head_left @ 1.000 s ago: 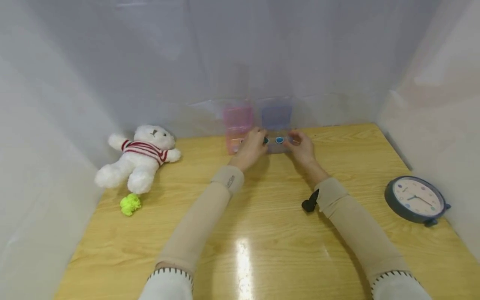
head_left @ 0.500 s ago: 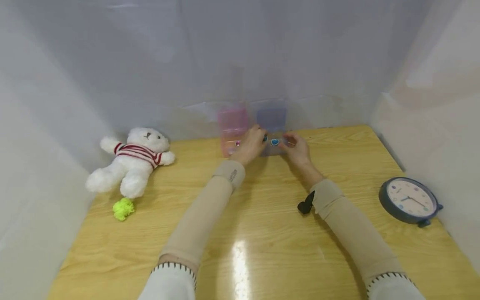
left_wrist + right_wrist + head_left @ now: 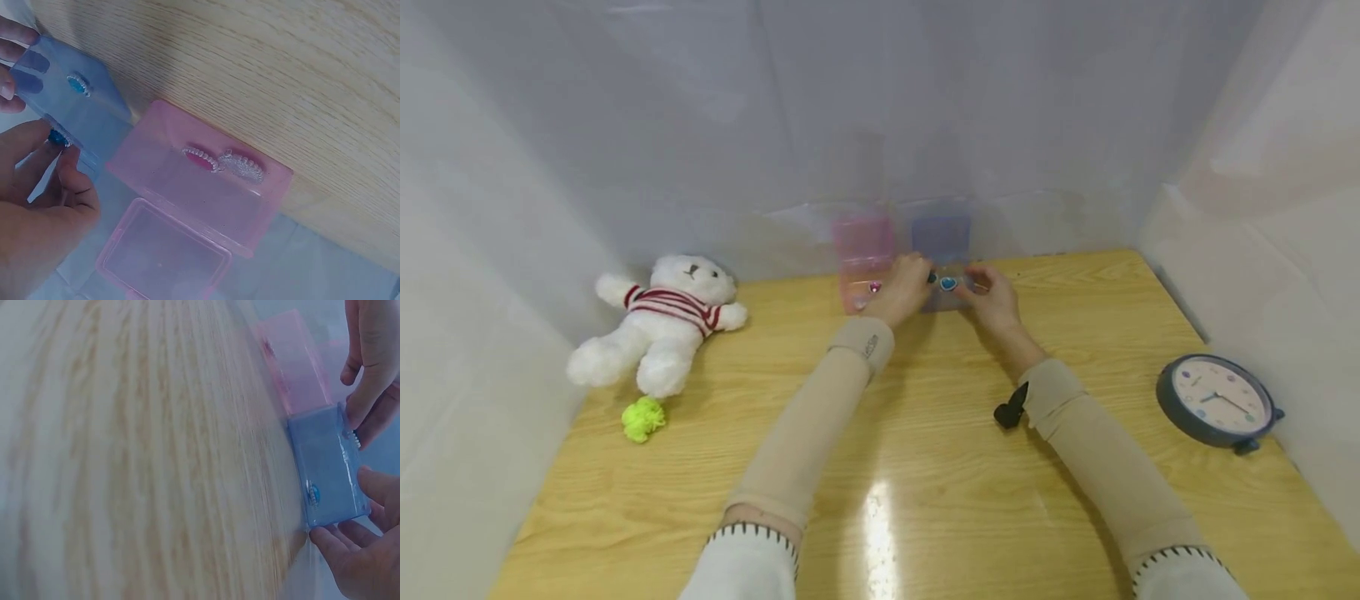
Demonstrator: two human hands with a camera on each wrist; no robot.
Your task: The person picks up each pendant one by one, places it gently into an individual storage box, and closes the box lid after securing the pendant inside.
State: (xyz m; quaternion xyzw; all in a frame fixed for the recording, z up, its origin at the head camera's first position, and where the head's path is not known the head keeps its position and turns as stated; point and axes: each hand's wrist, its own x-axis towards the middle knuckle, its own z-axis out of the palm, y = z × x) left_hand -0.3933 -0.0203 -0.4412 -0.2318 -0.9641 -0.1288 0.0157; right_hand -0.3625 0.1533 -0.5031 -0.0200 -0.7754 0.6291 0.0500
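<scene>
My left hand [image 3: 904, 290] pinches a small dark-blue gem piece with a beaded rim [image 3: 59, 137] between thumb and fingers, at the lid side of a translucent blue box [image 3: 325, 453]. My right hand [image 3: 997, 302] grips the end of that box, thumb over its edge and fingers beneath. Inside the blue box lies another blue gem piece with a pale beaded rim [image 3: 79, 84]. A translucent pink box [image 3: 147, 140] stands beside it with its lid raised. In it are a pink beaded gem piece [image 3: 201, 160] and a clear beaded one [image 3: 242, 167].
A white teddy bear [image 3: 673, 321] in a striped sweater lies at the left, with a yellow-green fluffy ball [image 3: 643, 418] near its feet. At the right is a round dark-blue clock [image 3: 1219, 398]. Both boxes stand at the table's [image 3: 955, 492] back edge, against a pale curtain [image 3: 1060, 108].
The view has shifted slightly, so everything sits a little further left. Both hands stay at the blue box, and the pink gem piece shows more clearly beside the left hand.
</scene>
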